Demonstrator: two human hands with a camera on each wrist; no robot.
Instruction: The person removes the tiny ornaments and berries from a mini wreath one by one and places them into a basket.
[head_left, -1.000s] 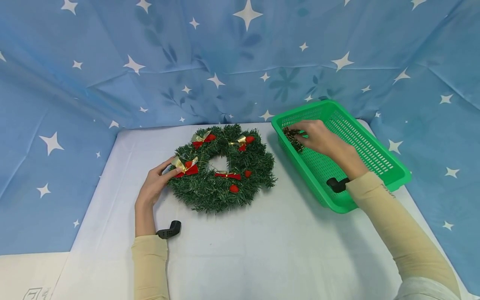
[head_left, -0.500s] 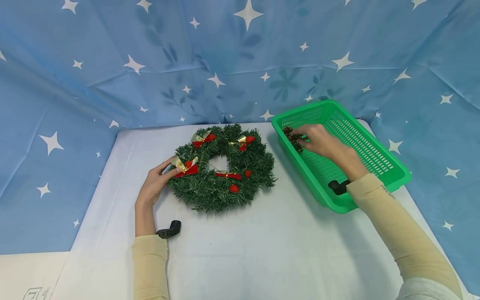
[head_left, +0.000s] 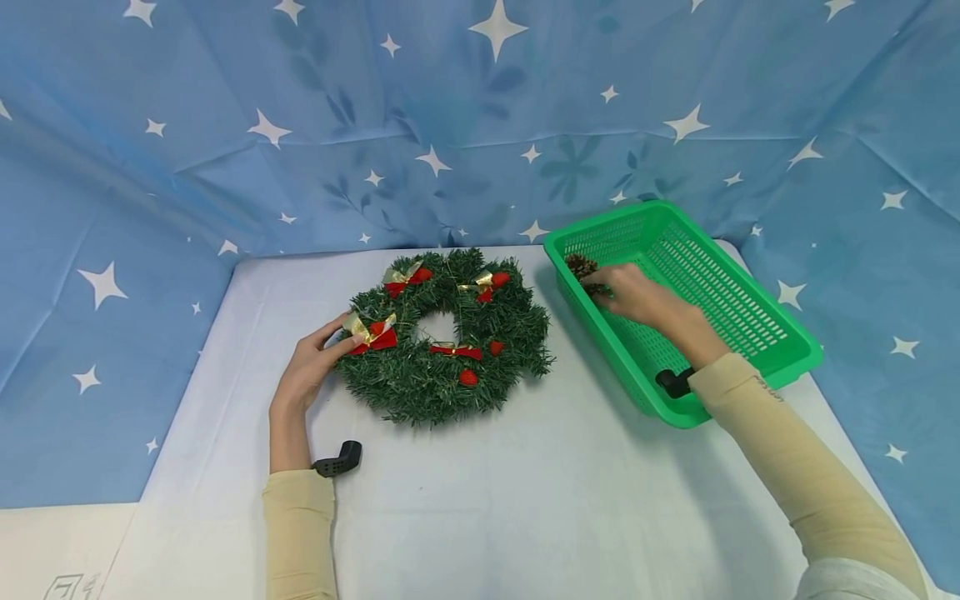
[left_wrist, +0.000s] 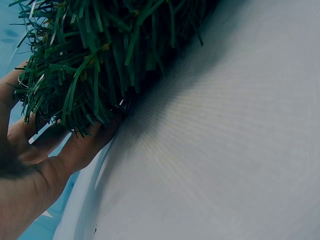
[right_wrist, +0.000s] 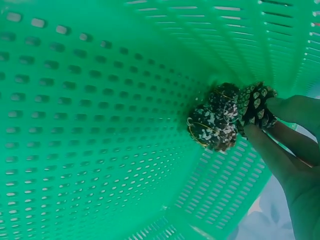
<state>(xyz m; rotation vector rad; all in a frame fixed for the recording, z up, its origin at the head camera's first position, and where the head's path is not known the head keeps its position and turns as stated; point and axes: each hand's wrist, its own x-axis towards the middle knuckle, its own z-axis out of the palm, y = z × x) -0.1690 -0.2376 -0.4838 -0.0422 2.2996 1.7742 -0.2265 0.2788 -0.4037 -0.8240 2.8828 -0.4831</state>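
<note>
Two hands worked at a white-covered table (head_left: 480, 500) backed by blue star-printed cloth (head_left: 225, 125). Left hand (head_left: 309, 367) lay at the left edge of the wreath (head_left: 442, 337), which rested flat near the table's middle, toward the far edge; the thumb touched a red-and-gold bow (head_left: 370, 332) while the fingers curled under the green needles, as the left wrist view confirmed (left_wrist: 55, 155). Further bows (head_left: 407, 279) and red berries (head_left: 468, 377) dotted the ring. Right hand (head_left: 637, 296) reached into the green basket (head_left: 750, 292), which stood at the table's far right corner, well apart from the wreath. Its fingertips (right_wrist: 270, 145) pinched a pinecone (right_wrist: 255, 107) at the basket's far left corner. Beside that cone, touching it, lay further white-flecked cones (right_wrist: 215, 125) on the perforated floor of the basket (right_wrist: 100, 125). In the head view the cones showed as a brown cluster (head_left: 581, 267) just beyond the fingers. Both forearms wore beige sleeves (head_left: 300, 533), each with a black wrist mount (head_left: 339, 458).
</note>
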